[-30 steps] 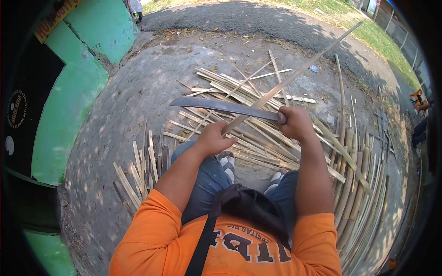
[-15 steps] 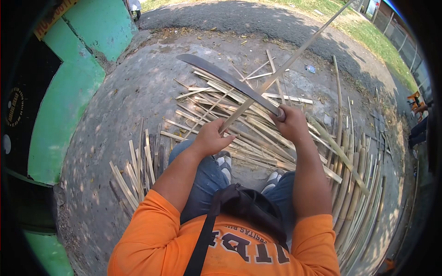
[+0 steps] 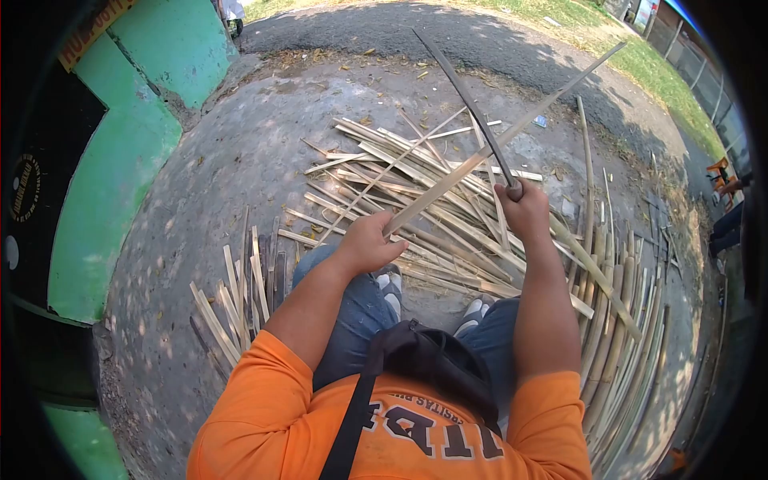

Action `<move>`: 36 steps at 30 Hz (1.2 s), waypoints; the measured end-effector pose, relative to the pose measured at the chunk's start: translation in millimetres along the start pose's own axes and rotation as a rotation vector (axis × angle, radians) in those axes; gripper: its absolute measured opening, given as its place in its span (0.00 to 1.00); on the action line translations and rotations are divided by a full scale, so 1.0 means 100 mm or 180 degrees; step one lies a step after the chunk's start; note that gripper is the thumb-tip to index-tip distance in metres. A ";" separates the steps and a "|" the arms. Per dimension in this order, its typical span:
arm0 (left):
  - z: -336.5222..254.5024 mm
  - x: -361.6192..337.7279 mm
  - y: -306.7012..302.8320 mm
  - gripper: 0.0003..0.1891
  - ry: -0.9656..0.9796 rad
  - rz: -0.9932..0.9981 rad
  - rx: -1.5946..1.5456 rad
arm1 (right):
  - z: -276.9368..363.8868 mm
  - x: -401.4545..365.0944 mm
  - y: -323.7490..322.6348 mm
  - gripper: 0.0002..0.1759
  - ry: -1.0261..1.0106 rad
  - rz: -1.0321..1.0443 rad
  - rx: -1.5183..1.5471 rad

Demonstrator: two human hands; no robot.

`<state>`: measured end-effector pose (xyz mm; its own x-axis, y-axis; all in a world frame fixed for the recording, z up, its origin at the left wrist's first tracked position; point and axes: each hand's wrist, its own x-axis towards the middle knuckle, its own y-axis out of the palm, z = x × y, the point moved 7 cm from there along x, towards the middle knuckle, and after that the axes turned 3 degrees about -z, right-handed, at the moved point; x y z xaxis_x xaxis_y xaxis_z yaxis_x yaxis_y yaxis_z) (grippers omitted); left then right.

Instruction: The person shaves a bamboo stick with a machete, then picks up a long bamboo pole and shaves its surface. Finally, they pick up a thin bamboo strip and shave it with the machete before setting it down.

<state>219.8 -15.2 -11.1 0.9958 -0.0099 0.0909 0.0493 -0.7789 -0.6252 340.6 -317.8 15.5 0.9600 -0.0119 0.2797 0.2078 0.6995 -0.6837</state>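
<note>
My left hand (image 3: pixel 370 242) is closed round the near end of a long bamboo strip (image 3: pixel 448 179), which slants up and away to the right. In my right hand (image 3: pixel 524 211) is the handle of a machete (image 3: pixel 466 95), its dark blade pointing up and to the left. Seen from here, the blade crosses over the strip a short way beyond my right hand. Beneath both hands, a loose pile of split bamboo strips (image 3: pixel 424 192) lies on the ground in front of my feet.
Long bamboo poles (image 3: pixel 612 336) lie along my right side. A smaller bundle of short strips (image 3: pixel 232 296) is at my left. A green wall (image 3: pixel 120 184) stands at the left, and an asphalt road (image 3: pixel 360 32) runs across the far side. Someone's legs (image 3: pixel 726 228) show at the far right.
The machete has swung from pointing left to pointing more upright, its blade now edge-on. My right hand has moved slightly right. The strip's far end has dropped, while my left hand keeps its grip.
</note>
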 end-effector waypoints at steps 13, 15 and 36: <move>0.03 -0.01 0.01 0.19 -0.0188 0.0084 0.0138 | 0.59 -0.29 0.38 0.08 -0.1228 0.0559 -0.0591; 0.03 -0.01 0.01 0.19 -0.0137 0.0097 0.0092 | 0.42 -0.14 0.25 0.09 -0.1060 0.0319 -0.0634; 0.03 -0.02 0.00 0.20 -0.0129 0.0070 -0.0046 | 0.48 -0.18 0.23 0.10 -0.0985 0.0199 -0.0378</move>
<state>218.2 -13.1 -13.9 0.9990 -0.0018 0.0456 0.0267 -0.7877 -0.6154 319.5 -267.6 27.2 0.8730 0.2586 0.4135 0.1880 0.6038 -0.7746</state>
